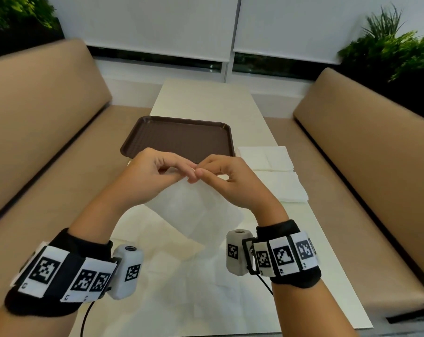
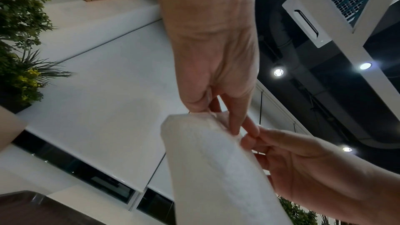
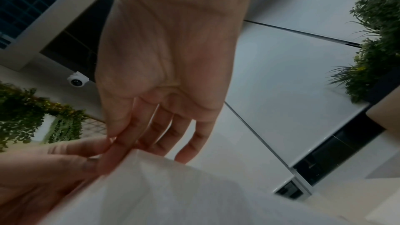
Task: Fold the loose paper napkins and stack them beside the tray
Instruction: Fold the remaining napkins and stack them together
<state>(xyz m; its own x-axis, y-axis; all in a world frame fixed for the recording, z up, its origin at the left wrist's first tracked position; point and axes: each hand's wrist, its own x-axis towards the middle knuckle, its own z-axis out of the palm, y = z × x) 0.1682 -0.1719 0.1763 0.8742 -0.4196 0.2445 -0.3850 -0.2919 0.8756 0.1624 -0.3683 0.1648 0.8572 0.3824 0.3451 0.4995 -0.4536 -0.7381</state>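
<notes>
Folding well means matching the corners before you crease: your left hand [image 1: 155, 170] pinches the top corner of the napkin [image 1: 196, 210], which hangs above the surface [image 1: 206, 98] near the tray [image 1: 179, 137]; your right hand [image 1: 226, 177] pinches the same corner, with folded napkins [image 1: 276, 173] stacked right of the tray.

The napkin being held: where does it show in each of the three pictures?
Head: napkin hangs at centre, below both hands.
Left wrist: lower centre, under the left hand.
Right wrist: bottom, below the right hand.
Shared landmark: the white window blind.
</notes>
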